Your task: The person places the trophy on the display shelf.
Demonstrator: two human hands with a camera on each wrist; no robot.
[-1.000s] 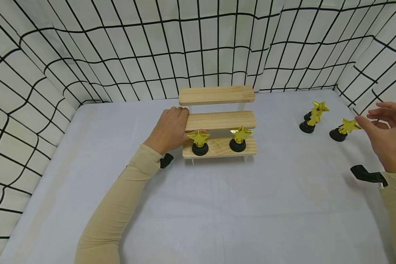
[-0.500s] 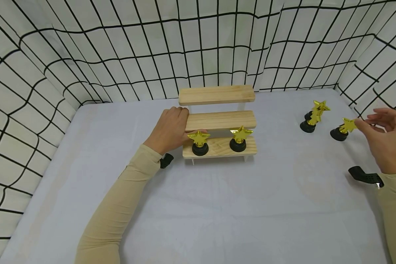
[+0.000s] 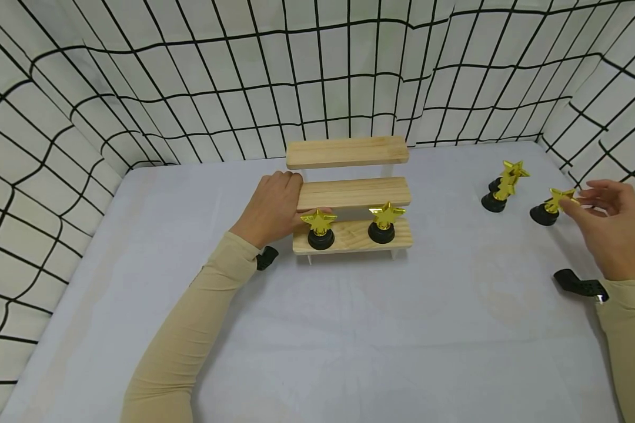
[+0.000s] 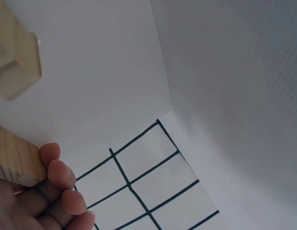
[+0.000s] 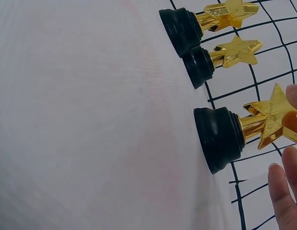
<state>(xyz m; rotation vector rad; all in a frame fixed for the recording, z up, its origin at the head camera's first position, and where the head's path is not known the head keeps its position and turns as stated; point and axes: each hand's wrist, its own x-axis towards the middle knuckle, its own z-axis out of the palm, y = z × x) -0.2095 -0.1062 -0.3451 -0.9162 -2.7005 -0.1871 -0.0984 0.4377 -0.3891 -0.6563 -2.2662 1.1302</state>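
Observation:
A three-tier wooden stand (image 3: 349, 192) sits mid-table. My left hand (image 3: 272, 207) grips the left end of its middle shelf (image 4: 14, 160), fingers (image 4: 62, 190) curled over the edge. Two gold star trophies (image 3: 320, 229) (image 3: 385, 223) on black bases stand on the bottom tier. At the right, my right hand (image 3: 605, 226) pinches the star tip of a third trophy (image 3: 549, 207) (image 5: 234, 135), which stands on the table; a fingertip (image 5: 295, 96) lies on the star.
Two more star trophies (image 3: 499, 195) (image 3: 511, 174) stand close together left of the held one, also the pair of trophies (image 5: 206, 43) in the right wrist view. Checked cloth walls (image 3: 190, 70) enclose the white table (image 3: 349, 329) on three sides.
My right hand has come down and left to the nearest trophy, and its fingers have closed on the star. The left hand and the stand have not moved.

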